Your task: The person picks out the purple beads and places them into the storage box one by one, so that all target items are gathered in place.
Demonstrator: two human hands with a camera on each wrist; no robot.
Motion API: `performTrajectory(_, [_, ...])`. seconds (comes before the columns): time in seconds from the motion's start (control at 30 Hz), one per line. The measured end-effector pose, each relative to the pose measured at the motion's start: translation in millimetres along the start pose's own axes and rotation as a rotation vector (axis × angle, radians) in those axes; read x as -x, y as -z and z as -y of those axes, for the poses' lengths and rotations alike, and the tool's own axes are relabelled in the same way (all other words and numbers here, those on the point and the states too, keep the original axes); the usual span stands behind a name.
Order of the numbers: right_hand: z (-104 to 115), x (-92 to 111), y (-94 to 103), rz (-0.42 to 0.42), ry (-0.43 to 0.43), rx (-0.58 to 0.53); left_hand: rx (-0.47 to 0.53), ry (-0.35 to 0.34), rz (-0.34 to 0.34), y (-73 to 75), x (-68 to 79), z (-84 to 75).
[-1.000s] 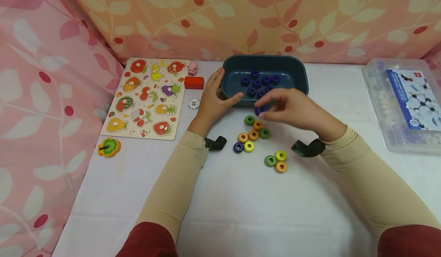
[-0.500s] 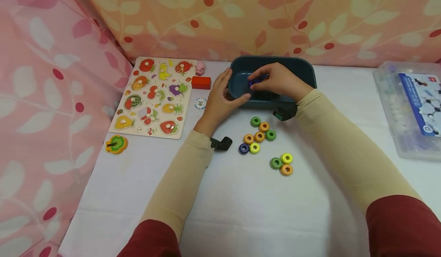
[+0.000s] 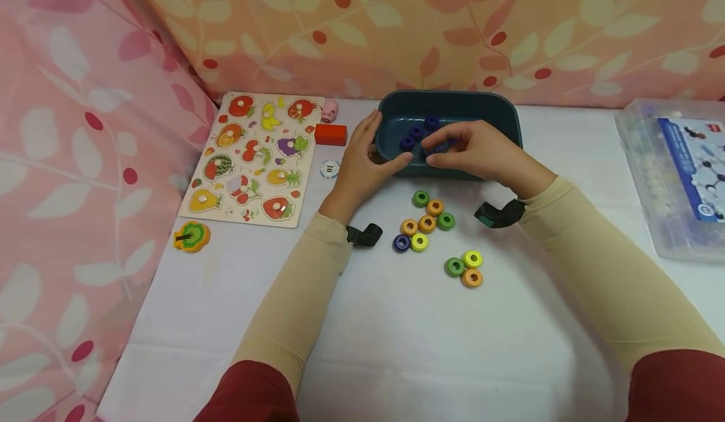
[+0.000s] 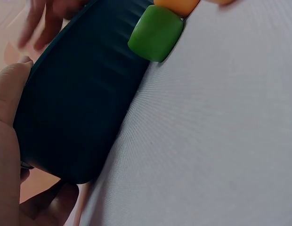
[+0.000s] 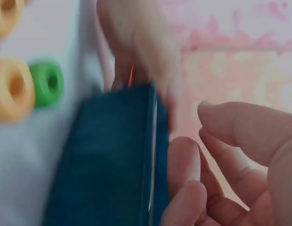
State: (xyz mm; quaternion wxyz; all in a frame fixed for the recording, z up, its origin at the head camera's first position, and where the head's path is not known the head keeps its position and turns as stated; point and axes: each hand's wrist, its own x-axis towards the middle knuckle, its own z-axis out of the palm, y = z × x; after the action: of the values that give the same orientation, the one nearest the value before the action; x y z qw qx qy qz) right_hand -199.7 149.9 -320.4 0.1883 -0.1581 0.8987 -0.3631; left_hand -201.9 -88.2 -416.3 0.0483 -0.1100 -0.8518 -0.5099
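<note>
My left hand (image 3: 362, 158) holds the left end of a dark teal plastic tub (image 3: 453, 102); its thumb lies at the rim and its fingers reach round the end. In the left wrist view the thumb presses the tub's wall (image 4: 75, 108). Over the tub's front rim hovers my right hand (image 3: 481, 155), fingers bent and nothing between thumb and forefinger in the right wrist view. Several purple ring beads (image 3: 408, 143) lie inside the tub, some hidden by this hand. In front lie loose beads: green (image 3: 420, 199), orange (image 3: 435, 207), yellow (image 3: 419, 241) and purple (image 3: 401, 243).
A smaller bead group (image 3: 472, 277) sits nearer the front. At left are a fruit puzzle board (image 3: 255, 177), a tree-shaped toy (image 3: 192, 237), a red block (image 3: 331, 135), a pink pig (image 3: 329, 111) and a round chip (image 3: 329, 169). A clear plastic case (image 3: 668, 221) stands at right.
My right hand carried a purple bead from before the tub into it, let go, and drew back towards the front rim. The left hand kept its hold; the head view shifted slightly.
</note>
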Motion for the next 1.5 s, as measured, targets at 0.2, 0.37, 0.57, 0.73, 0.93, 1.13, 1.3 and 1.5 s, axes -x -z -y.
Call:
performTrajectory(0.2, [3.9, 38.8, -31.7, 0.026, 0.195, 0.041, -0.024, 0.004, 0.011, 2.9, -3.1, -0.4])
performTrajectory(0.37, [2.8, 54.3, -67.3, 0.084, 0.365, 0.144, -0.006, -0.004, 0.009, 4.6, -3.0, -1.1])
performTrajectory(0.57, [-0.4, 54.9, -88.2, 0.121, 0.385, 0.152, 0.025, -0.006, 0.009, 4.0, -2.6, -1.7])
performTrajectory(0.73, [1.0, 54.3, -95.3, 0.131, 0.408, 0.185, 0.038, -0.009, 0.015, 2.4, -2.3, -0.8])
performTrajectory(0.93, [3.0, 55.9, -99.4, 0.136, 0.441, 0.222, 0.032, -0.006, 0.009, 2.1, -0.9, -1.4])
performTrajectory(1.13, [7.0, 62.4, -83.9, 0.089, 0.419, 0.211, 0.022, -0.005, 0.009, 2.2, -1.0, -2.4])
performTrajectory(1.3, [8.1, 61.5, -47.9, -0.039, 0.316, 0.185, 0.018, 0.005, 0.02, 1.7, -1.2, -2.2])
performTrajectory(1.5, [-1.5, 44.6, 3.2, -0.231, 0.012, 0.179, 0.034, 0.012, 0.017, 2.0, 0.6, -1.8])
